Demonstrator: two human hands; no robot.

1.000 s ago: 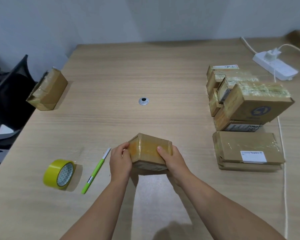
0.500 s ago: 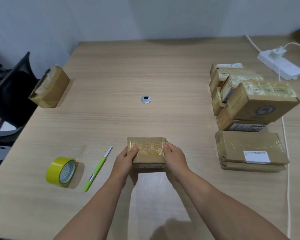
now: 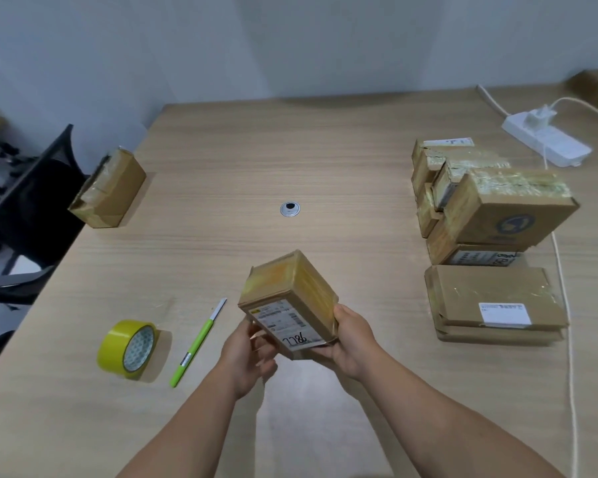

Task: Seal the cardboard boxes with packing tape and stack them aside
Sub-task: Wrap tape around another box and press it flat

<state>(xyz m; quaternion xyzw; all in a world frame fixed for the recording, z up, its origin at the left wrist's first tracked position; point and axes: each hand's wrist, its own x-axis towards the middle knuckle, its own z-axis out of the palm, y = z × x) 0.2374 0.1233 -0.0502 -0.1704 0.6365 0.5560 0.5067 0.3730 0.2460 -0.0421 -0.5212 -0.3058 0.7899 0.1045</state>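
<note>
A small taped cardboard box (image 3: pixel 290 298) is lifted off the table and tilted, its white shipping label facing me. My right hand (image 3: pixel 351 343) grips its right lower side, thumb on top. My left hand (image 3: pixel 247 353) holds its lower left corner from beneath. A yellow roll of packing tape (image 3: pixel 126 348) stands on its edge on the table to the left. Beside it lies a green pen-shaped cutter (image 3: pixel 195 343). A stack of taped boxes (image 3: pixel 491 215) sits at the right, with a flat box (image 3: pixel 494 301) in front of it.
One more taped box (image 3: pixel 109 188) stands near the table's left edge, next to a black chair (image 3: pixel 25 205). A white power strip (image 3: pixel 546 141) and its cable (image 3: pixel 567 322) run along the right side. A metal cable grommet (image 3: pixel 289 209) sits mid-table.
The box lay flat on the table under both hands half a second ago; now it is raised and turned so its labelled face points at me.
</note>
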